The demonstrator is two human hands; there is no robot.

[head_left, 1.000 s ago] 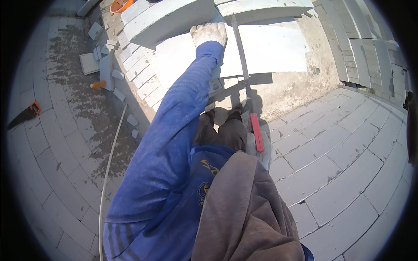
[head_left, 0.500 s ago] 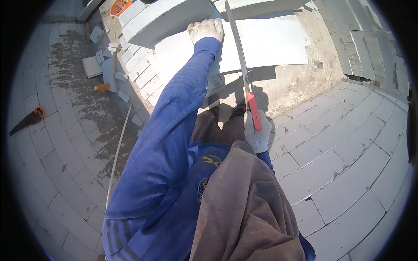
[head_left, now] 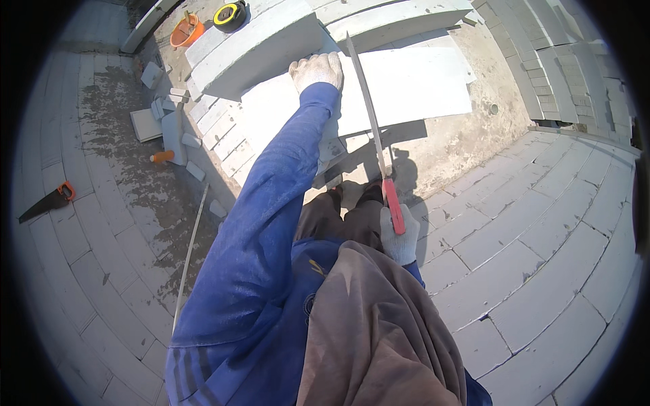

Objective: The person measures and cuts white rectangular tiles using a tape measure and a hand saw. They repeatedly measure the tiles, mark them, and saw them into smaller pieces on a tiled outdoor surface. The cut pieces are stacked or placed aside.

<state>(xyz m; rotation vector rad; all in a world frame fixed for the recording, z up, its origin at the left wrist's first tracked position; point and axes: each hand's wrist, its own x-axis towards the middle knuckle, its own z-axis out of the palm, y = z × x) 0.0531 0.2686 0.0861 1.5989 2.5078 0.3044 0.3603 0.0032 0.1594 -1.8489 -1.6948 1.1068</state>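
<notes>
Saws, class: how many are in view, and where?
2: a red-handled saw in the right hand, and an orange-handled saw lying on pale blocks at the left.

Sunlight is flooding a building site: a saw is reaching over a white slab, block rows are spreading to the slab's right, block pieces and a bucket are sitting to its left.
</notes>
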